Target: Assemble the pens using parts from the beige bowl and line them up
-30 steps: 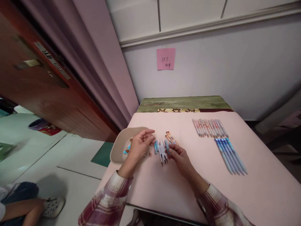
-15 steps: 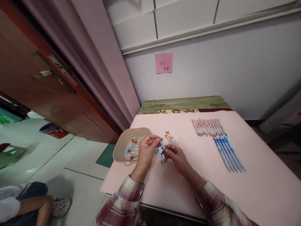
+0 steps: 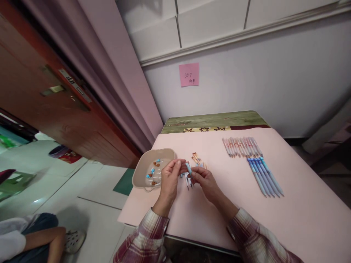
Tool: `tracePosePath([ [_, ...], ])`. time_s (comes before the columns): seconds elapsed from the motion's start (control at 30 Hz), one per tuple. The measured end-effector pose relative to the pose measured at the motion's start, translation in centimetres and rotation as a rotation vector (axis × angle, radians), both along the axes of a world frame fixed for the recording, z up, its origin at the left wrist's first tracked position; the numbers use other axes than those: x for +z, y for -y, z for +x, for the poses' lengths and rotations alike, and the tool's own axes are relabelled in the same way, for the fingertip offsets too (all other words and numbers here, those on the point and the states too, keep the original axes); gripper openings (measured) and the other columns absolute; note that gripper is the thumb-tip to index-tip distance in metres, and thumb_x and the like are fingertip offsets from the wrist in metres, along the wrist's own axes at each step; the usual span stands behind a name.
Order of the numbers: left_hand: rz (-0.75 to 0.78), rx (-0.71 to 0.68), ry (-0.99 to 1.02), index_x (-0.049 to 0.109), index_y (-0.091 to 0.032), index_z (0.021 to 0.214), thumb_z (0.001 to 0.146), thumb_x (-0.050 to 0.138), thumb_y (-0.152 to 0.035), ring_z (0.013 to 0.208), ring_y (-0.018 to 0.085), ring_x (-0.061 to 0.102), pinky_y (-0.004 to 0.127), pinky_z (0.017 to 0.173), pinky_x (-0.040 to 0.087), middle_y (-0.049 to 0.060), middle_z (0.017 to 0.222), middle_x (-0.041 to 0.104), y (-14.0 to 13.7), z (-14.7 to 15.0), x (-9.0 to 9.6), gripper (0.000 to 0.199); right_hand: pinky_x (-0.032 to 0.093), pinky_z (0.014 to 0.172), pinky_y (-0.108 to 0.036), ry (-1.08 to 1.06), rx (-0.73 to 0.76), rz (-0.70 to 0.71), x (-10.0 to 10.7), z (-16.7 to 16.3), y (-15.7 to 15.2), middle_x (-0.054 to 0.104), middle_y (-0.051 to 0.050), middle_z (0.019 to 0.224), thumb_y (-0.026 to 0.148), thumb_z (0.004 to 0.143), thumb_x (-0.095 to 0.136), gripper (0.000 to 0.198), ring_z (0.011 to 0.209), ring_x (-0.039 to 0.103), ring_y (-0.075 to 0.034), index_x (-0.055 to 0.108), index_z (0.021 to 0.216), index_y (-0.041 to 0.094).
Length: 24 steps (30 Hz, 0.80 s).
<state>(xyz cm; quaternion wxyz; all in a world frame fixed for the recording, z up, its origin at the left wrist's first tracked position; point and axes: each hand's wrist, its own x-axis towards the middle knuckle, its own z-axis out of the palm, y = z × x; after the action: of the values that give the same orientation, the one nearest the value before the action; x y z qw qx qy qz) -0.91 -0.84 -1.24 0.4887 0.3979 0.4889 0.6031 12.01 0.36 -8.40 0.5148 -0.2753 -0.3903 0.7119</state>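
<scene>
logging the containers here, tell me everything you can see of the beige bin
The bin is beige and open-topped, with rounded corners and a smooth, plastic-looking wall. It stands upright toward the left edge of the pink tabletop. A thin loop, perhaps a handle, shows at its near side. Inside lie scattered small blue pieces, brown pieces and thin white bits. The left hand hides part of its right side; whether they touch cannot be told.

Bin [image 3: 140, 167] blocking left, open tabletop [image 3: 233, 175] right, pens [image 3: 264, 179] beyond
</scene>
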Motion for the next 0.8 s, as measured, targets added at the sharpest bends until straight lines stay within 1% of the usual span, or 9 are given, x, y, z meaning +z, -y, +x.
tracePosePath([
  [0.13,-0.015,-0.016,0.027,0.069,-0.013,0.089,0.082,0.065,-0.042,0.076,0.017,0.068,0.03,0.077,0.053,0.009,0.085,0.073,0.5,0.2,-0.6,0.031,0.044,0.062,-0.025,0.007,0.006,0.003,0.0,0.0,0.0,0.07,-0.002,0.077,0.04,0.075,0.075,0.025,0.063,0.056,-0.011,0.074,0.09,0.019],
  [0.23,-0.023,-0.046,0.019,0.069,-0.013,0.086,0.075,0.074,-0.035,0.078,0.016,0.067,0.029,0.077,0.051,0.009,0.087,0.073,0.8,0.3,-0.9,0.025,0.044,0.061,-0.025,0.016,0.018,0.017,0.0,-0.1,0.1,0.07,-0.002,0.076,0.041,0.075,0.075,0.026,0.062,0.056,-0.011,0.074,0.089,0.019],
  [0.33,-0.05,-0.028,0.04,0.068,-0.014,0.083,0.07,0.078,-0.03,0.076,0.015,0.066,0.028,0.077,0.05,0.007,0.085,0.073,0.9,0.1,-1.1,0.023,0.045,0.062,-0.026,0.046,0.031,0.032,-0.1,0.0,0.0,0.07,-0.004,0.077,0.045,0.078,0.072,0.03,0.063,0.057,-0.012,0.075,0.09,0.018],
  [0.5,-0.031,0.039,0.071,0.069,-0.015,0.086,0.071,0.077,-0.031,0.082,0.016,0.066,0.029,0.083,0.048,0.006,0.087,0.073,0.7,-0.8,-1.1,0.024,0.047,0.064,-0.027,0.072,-0.062,-0.005,-0.4,0.4,-0.4,0.072,-0.006,0.081,0.05,0.081,0.067,0.034,0.068,0.062,-0.014,0.074,0.093,0.019],
  [0.63,-0.022,0.047,0.048,0.07,-0.015,0.087,0.071,0.077,-0.031,0.08,0.015,0.064,0.029,0.082,0.048,0.005,0.086,0.072,0.7,-0.8,-1.3,0.023,0.047,0.066,-0.027,0.109,-0.069,0.019,-0.2,0.5,-0.3,0.072,-0.004,0.079,0.048,0.078,0.071,0.031,0.07,0.062,-0.015,0.075,0.091,0.02],
  [0.8,-0.039,0.066,0.032,0.069,-0.015,0.081,0.064,0.081,-0.029,0.075,0.014,0.063,0.027,0.077,0.047,0.003,0.079,0.07,0.8,-0.1,-1.8,0.025,0.047,0.068,-0.028,0.109,-0.02,0.046,-0.2,0.0,0.1,0.071,-0.002,0.08,0.039,0.07,0.079,0.027,0.07,0.06,-0.015,0.074,0.088,0.021],
])
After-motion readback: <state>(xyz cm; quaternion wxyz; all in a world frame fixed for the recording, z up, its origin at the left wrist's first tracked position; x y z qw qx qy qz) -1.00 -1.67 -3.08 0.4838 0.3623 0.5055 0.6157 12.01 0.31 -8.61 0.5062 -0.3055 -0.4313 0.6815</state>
